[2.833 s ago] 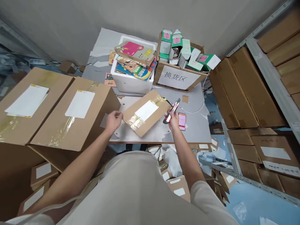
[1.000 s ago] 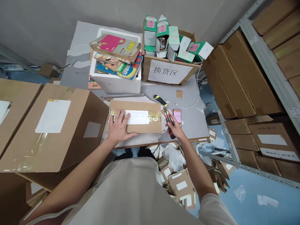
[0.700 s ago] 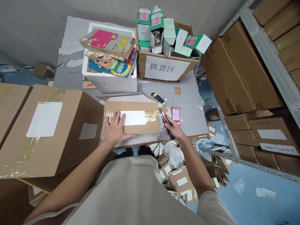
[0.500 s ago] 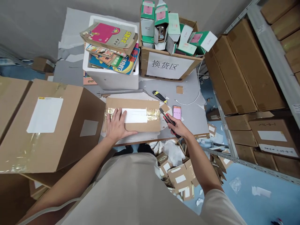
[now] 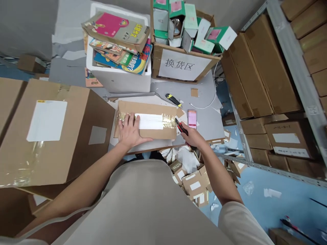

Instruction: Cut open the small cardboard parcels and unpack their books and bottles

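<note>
A flat cardboard box (image 5: 153, 135) with a white label and shiny clear tape lies on the table in front of me. My left hand (image 5: 129, 132) rests on its left part, fingers spread over the tape and label edge. In my right hand (image 5: 192, 136) is a black and red utility knife (image 5: 181, 126), its tip at the right end of the box, by the tape. Whether the blade is out or touches the cardboard I cannot tell. Just right of the knife lies a phone (image 5: 192, 119) with a pink screen. Behind it is a black and yellow cutter (image 5: 173, 100).
A white foam box (image 5: 122, 83) piled with books and a carton (image 5: 155, 64) of green-and-white boxes stand at the back. Large cartons (image 5: 99, 105) rise at left. A shelf (image 5: 281, 30) of boxes stands right. Cardboard scraps (image 5: 195, 185) lie below the table's front edge.
The knife has come up against the right end of the box, which sits slightly turned. My left hand stays on the box. The whole view has shifted a little.
</note>
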`<state>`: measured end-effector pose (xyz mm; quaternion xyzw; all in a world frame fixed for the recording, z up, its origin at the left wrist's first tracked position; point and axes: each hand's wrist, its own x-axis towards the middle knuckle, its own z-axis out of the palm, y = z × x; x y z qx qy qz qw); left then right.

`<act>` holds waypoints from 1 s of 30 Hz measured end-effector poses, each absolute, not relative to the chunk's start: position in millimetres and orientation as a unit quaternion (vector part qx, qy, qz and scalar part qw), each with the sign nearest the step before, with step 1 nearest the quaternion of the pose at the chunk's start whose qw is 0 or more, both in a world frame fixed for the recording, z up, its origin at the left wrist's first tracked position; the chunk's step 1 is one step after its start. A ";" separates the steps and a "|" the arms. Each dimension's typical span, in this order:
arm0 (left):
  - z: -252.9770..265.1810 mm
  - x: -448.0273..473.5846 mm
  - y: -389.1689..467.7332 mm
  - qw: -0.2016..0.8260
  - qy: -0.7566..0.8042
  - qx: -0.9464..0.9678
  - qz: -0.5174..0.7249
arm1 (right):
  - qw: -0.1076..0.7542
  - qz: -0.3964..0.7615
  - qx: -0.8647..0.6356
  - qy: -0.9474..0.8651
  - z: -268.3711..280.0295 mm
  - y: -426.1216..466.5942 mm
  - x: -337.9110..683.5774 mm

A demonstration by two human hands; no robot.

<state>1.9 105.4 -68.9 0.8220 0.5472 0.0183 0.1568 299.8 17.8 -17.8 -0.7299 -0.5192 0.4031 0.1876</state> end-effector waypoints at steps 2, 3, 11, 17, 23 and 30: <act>-68.9 3.0 106.2 0.155 0.550 0.821 0.016 | 0.165 0.377 -0.742 -0.529 -15.5 16.0 294.1; -69.1 3.4 106.3 0.156 0.551 0.820 0.013 | 0.162 0.361 -0.748 -0.532 -14.2 12.3 291.0; -70.9 3.2 106.2 0.169 0.544 0.822 0.006 | 0.023 0.265 -0.775 -0.573 1.2 -5.5 269.9; -69.4 3.8 103.7 0.164 0.542 0.824 0.018 | -0.052 0.239 -0.791 -0.560 8.3 -5.3 248.0; -68.0 4.7 103.7 0.149 0.547 0.824 0.006 | -0.075 0.246 -0.793 -0.552 20.5 -16.0 242.6; -68.9 -3.6 98.6 0.106 0.514 0.849 0.058 | 0.033 0.223 -0.855 -0.468 -16.7 -64.4 283.0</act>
